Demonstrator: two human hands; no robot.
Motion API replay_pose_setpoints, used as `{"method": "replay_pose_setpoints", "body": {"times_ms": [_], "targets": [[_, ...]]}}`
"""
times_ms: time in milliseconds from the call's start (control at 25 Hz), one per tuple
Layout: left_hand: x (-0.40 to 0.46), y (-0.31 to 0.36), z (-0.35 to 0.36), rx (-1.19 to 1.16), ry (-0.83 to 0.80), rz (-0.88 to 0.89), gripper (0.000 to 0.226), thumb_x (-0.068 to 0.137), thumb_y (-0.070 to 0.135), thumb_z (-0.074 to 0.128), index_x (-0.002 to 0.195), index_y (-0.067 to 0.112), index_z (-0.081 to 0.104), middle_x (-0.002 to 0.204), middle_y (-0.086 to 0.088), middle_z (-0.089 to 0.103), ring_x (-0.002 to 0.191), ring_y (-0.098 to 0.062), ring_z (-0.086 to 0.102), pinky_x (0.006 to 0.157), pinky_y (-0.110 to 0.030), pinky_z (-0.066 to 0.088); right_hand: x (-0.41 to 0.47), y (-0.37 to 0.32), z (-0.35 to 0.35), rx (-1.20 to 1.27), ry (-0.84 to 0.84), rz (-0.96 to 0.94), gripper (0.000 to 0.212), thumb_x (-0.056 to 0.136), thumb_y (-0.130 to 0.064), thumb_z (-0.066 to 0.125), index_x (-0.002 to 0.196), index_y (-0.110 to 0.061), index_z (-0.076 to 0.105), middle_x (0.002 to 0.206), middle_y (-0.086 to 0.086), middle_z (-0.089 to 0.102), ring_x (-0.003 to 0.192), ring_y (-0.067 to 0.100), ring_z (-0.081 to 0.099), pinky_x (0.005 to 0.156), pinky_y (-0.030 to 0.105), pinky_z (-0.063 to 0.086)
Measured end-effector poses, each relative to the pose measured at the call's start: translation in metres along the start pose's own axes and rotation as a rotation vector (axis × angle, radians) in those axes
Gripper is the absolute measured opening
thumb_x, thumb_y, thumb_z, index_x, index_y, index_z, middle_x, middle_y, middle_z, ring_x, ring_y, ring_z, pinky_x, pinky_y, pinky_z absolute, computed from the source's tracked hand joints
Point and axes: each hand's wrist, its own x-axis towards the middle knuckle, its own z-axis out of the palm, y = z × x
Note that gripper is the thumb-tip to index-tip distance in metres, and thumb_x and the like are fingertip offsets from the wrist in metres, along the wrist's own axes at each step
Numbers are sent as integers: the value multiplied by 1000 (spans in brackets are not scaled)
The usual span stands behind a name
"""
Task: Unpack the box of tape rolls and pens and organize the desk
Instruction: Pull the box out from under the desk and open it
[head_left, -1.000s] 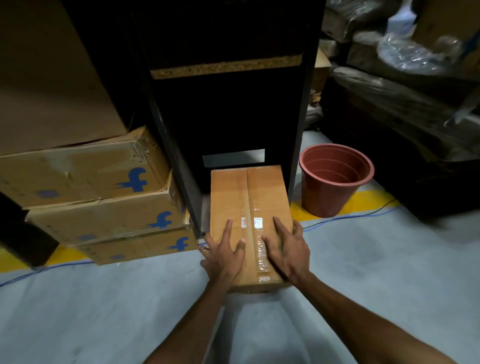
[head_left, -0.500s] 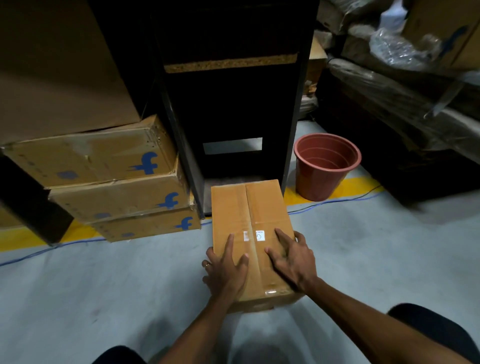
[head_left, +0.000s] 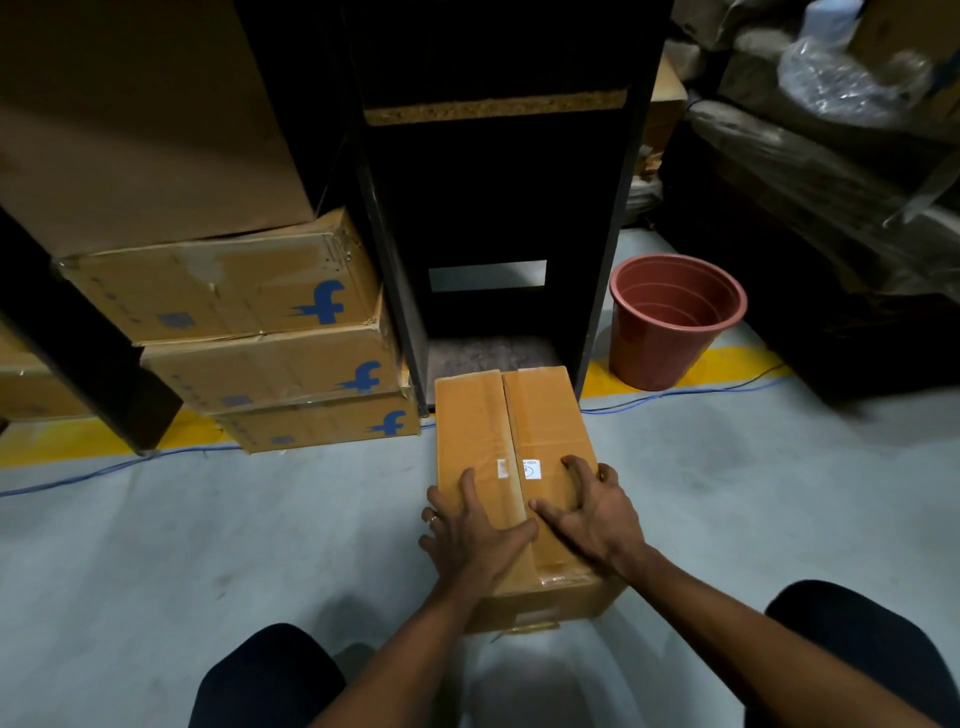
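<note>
A long brown cardboard box (head_left: 511, 426) lies on the grey floor, taped shut along its top seam, with a small white label near the middle. Its far end sits at the foot of a dark desk (head_left: 493, 208). My left hand (head_left: 470, 530) presses flat on the box's near left top, fingers spread. My right hand (head_left: 592, 512) rests on the near right top, fingers bent and wrapping toward the right edge. The box's contents are hidden.
Three stacked cartons (head_left: 270, 332) with blue logos stand left of the desk. A red-brown bucket (head_left: 672, 317) stands to its right. A yellow floor line (head_left: 727, 364) and a blue cable (head_left: 104, 470) run across. Wrapped bundles (head_left: 831, 130) fill the right. My knees (head_left: 265, 675) flank the box.
The box has slid toward me out from under the desk, with both hands on it. My knees have come into view.
</note>
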Motion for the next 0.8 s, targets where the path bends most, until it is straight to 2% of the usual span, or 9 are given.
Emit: {"method": "replay_pose_setpoints", "body": {"times_ms": [120, 240, 360, 480, 600, 680, 800], "targets": [[2, 7, -4, -21, 48, 46, 113, 57, 81, 63, 146, 37, 9, 155, -8, 5, 139, -35, 24, 110, -51, 34, 3, -5, 3, -12, 59, -16, 89, 73, -82, 54, 145, -33, 32, 150, 11, 32, 131, 32, 43, 107, 46, 44], [3, 8, -15, -37, 116, 154, 114, 60, 77, 65, 149, 34, 8, 156, -6, 9, 141, -32, 22, 111, -50, 33, 1, -13, 6, -20, 92, -31, 93, 74, -87, 44, 148, -32, 29, 157, 10, 24, 141, 32, 30, 115, 50, 34], [2, 9, -25, 29, 189, 332, 104, 71, 68, 60, 153, 33, 8, 161, -3, 9, 145, -30, 17, 113, -49, 31, -2, -19, 8, -32, 84, -87, 92, 77, -81, 51, 150, -31, 24, 159, 11, 18, 144, 32, 24, 117, 49, 28], [-2, 10, -31, 145, 206, 502, 87, 83, 55, 50, 157, 32, 9, 166, 3, 4, 151, -29, 6, 119, -50, 22, -3, -23, 8, -38, 66, -149, 88, 80, -71, 57, 151, -34, 20, 161, 8, 16, 145, 33, 23, 118, 49, 27], [-5, 9, -38, 240, 194, 579, 75, 88, 46, 31, 158, 26, 12, 166, 2, 4, 153, -29, 3, 120, -51, 22, -3, -26, 4, -53, 94, -276, 73, 89, -54, 55, 152, -38, 21, 162, 6, 16, 147, 30, 21, 119, 47, 27], [-6, 9, -44, 279, 196, 577, 77, 85, 47, 15, 158, 21, 11, 166, 0, 5, 153, -29, 3, 120, -51, 22, -3, -27, -1, -81, 146, -393, 63, 95, -44, 47, 154, -36, 25, 163, 3, 17, 148, 28, 21, 119, 48, 29], [-6, 8, -55, 357, 201, 588, 82, 82, 48, 5, 158, 17, 8, 166, -4, 2, 153, -30, 1, 120, -51, 19, -3, -25, -14, -148, 170, -450, 58, 100, -38, 38, 156, -28, 25, 165, -1, 15, 151, 25, 18, 119, 47, 29]]}}
